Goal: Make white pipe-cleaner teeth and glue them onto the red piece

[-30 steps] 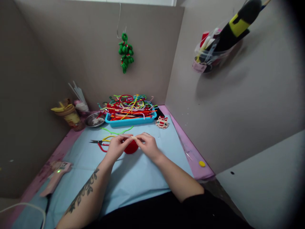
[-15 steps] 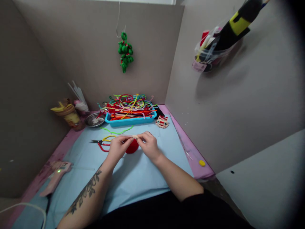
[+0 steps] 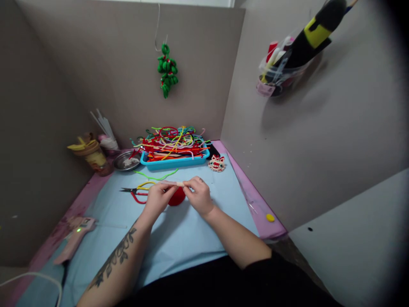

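Observation:
Between my two hands, above the blue cloth, is a short cream piece that looks like coiled pipe cleaner (image 3: 180,184). My left hand (image 3: 159,194) pinches its left end between thumb and fingers, and a pale strip runs along the top of those fingers. On the other end, my right hand (image 3: 198,194) is closed in a pinch. Just below the fingertips lies a round red piece (image 3: 177,198), partly covered by my left hand. Scissors (image 3: 137,192) with one yellow and one red handle lie left of my left hand, their blades pointing left.
Behind my hands stands a blue tray (image 3: 175,165) heaped with colourful pipe cleaners. A green pipe cleaner (image 3: 156,177), a metal dish (image 3: 127,161) and a lion-face ornament (image 3: 217,163) lie nearby. A pink glue gun (image 3: 75,241) rests at the left, its light on.
My fingers shift slightly around the cream piece, and a little more of it shows between them. The view has drifted a touch; everything on the table stays put.

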A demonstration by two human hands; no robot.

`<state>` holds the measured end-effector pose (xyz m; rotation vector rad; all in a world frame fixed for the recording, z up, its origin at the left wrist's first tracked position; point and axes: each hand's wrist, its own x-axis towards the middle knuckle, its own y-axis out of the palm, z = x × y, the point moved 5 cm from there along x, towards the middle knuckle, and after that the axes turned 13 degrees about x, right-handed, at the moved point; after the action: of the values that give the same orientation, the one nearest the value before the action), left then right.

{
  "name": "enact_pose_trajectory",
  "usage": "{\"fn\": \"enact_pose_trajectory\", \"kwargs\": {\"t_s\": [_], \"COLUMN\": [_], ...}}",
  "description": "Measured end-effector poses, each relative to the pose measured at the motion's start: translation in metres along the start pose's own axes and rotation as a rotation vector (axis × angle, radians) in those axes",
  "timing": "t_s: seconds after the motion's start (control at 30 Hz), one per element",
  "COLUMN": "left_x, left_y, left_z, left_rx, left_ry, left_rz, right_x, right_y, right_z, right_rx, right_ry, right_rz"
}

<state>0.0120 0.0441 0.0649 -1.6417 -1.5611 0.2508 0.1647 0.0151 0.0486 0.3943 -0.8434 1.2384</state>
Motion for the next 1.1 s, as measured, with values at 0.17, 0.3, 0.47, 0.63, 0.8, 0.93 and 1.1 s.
{"fn": "enact_pose_trajectory", "kwargs": {"t_s": [0.17,0.3,0.47,0.63,0.8,0.93,1.1], "left_x": [-0.001,-0.004,-0.005,-0.003,-0.002,-0.003,-0.002], "left_y": [0.001,0.002,0.001,-0.006,-0.012,-0.009,-0.01], "left_z": [-0.005,-0.008,-0.011,-0.016,-0.017,-0.016,-0.007], "left_rx": [-0.059,-0.104,-0.116,-0.04,0.007,-0.024,-0.052], "left_ry": [-0.013,-0.058,-0.045,0.153,0.297,0.315,0.229], "left_rz": [0.027,0.013,0.017,0.088,0.109,0.159,0.052], "right_x": [0.0,-0.001,-0.002,0.003,0.006,0.001,-0.004], "right_y": [0.0,0.001,0.005,0.006,0.012,0.018,0.021], "right_z": [0.001,0.001,0.001,-0.008,-0.016,-0.016,-0.023], "right_rx": [-0.089,-0.148,-0.056,0.297,0.598,0.821,0.948], "right_ry": [-0.002,0.009,0.039,0.25,0.518,0.705,0.858], "right_rz": [0.005,0.01,0.018,0.164,0.454,0.534,0.412]}}
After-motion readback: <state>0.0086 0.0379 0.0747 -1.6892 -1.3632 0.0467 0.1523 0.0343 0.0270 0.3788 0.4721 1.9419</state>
